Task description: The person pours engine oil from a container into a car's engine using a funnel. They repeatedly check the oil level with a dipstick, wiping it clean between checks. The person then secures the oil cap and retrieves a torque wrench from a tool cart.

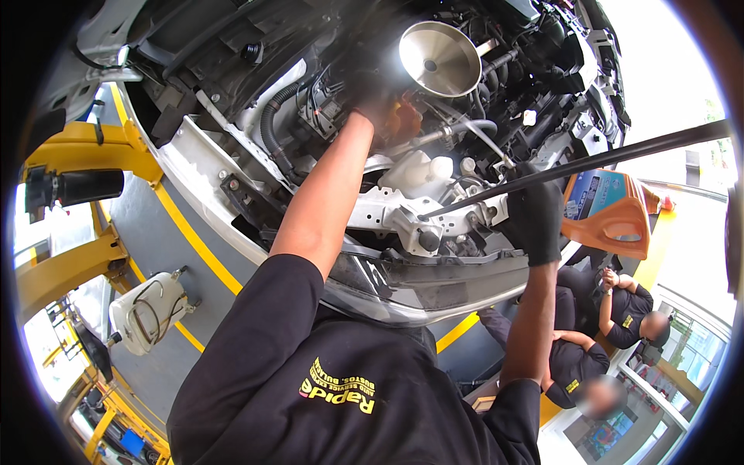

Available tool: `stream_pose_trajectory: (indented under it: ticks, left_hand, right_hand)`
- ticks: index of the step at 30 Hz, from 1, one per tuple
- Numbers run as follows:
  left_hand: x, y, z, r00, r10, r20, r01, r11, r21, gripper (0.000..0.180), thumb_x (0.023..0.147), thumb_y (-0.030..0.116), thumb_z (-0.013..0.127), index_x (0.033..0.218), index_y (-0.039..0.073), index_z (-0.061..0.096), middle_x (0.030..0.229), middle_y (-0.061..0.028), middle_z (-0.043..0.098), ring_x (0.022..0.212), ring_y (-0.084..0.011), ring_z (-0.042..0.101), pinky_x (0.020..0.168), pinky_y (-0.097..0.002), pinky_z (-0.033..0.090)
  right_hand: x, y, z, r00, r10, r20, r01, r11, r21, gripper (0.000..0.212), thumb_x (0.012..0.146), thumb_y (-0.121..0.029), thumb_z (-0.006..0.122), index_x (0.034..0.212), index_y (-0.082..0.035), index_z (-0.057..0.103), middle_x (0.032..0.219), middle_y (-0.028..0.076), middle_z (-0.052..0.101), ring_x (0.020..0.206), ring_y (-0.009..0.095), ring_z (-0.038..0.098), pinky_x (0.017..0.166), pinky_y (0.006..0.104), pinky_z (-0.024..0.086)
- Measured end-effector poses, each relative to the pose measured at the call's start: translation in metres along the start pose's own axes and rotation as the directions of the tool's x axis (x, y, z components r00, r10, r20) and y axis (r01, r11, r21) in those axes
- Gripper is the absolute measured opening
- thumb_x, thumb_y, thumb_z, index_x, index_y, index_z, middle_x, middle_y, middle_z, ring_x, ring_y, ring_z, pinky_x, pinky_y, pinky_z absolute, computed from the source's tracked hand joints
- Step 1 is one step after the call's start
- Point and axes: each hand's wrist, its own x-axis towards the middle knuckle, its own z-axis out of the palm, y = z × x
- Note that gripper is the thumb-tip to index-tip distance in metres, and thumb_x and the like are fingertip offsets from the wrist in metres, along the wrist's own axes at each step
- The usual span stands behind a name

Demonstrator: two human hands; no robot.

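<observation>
My left forearm reaches into a car's engine bay [248, 124]. A dark blur hides my left hand [373, 97], so its fingers cannot be read. A smeared orange-brown shape [404, 118] shows beside it. A steel funnel [442, 66] sits just right of that hand, its wide mouth facing me. My right hand [535, 213], in a black glove, is curled where the black hood prop rod [635, 153] passes. A thin silvery bar [484, 141] runs toward its fingertips; what the hand grips is unclear. Right beside it is an orange jug [608, 213] with a blue label.
The front bumper [411, 294] lies between my body and the engine. A white reservoir [418, 177] sits behind the front panel. Yellow lift arms [85, 155] and a whitish tank [147, 311] are at left. Two people [573, 364] in black shirts are at lower right.
</observation>
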Motion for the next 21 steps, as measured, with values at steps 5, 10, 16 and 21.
stream_pose_trajectory:
  ticks: [5, 10, 16, 21]
  left_hand:
    - [0.009, -0.003, 0.001, 0.998, 0.02, -0.063, -0.026, 0.995, -0.099, 0.015, 0.094, 0.028, 0.067, 0.095, 0.013, 0.069, 0.084, -0.0006, 0.068, 0.075, -0.0141, 0.063, 0.07, -0.03, 0.051]
    - [0.024, -0.008, 0.001, 0.989, 0.065, -0.131, -0.086, 0.983, -0.16, 0.015, 0.094, 0.028, 0.069, 0.095, 0.013, 0.069, 0.085, -0.0005, 0.069, 0.075, -0.0139, 0.063, 0.07, -0.0297, 0.051]
    - [0.02, 0.011, 0.008, 0.988, -0.095, -0.122, 0.032, 0.898, -0.439, 0.017, 0.094, 0.029, 0.07, 0.098, 0.013, 0.07, 0.087, -0.0004, 0.07, 0.077, -0.0142, 0.064, 0.071, -0.0293, 0.051]
    - [0.006, 0.024, 0.0, 0.96, -0.277, 0.037, 0.232, 0.717, -0.657, 0.022, 0.094, 0.032, 0.07, 0.103, 0.012, 0.071, 0.09, -0.0004, 0.071, 0.078, -0.0157, 0.065, 0.072, -0.03, 0.052]
  right_hand:
    - [0.032, -0.015, 0.014, 0.997, 0.034, 0.064, -0.034, 0.999, 0.002, 0.015, 0.09, -0.022, 0.068, 0.088, -0.007, 0.064, 0.076, 0.018, 0.064, 0.076, 0.042, 0.066, 0.064, 0.0497, 0.049]
    - [0.039, -0.016, 0.008, 0.991, -0.067, 0.117, 0.066, 0.998, 0.012, 0.022, 0.094, -0.024, 0.064, 0.084, -0.005, 0.062, 0.073, 0.021, 0.063, 0.073, 0.044, 0.065, 0.063, 0.0531, 0.047]
    - [0.054, -0.005, 0.033, 0.981, -0.113, 0.157, 0.118, 0.993, -0.019, 0.014, 0.081, -0.017, 0.072, 0.085, -0.007, 0.063, 0.076, 0.015, 0.066, 0.074, 0.038, 0.068, 0.065, 0.0462, 0.053]
    - [0.084, -0.032, 0.05, 0.976, -0.098, 0.197, 0.113, 0.991, -0.067, 0.027, 0.093, -0.03, 0.06, 0.082, -0.008, 0.07, 0.08, 0.018, 0.07, 0.079, 0.04, 0.071, 0.072, 0.0523, 0.055]
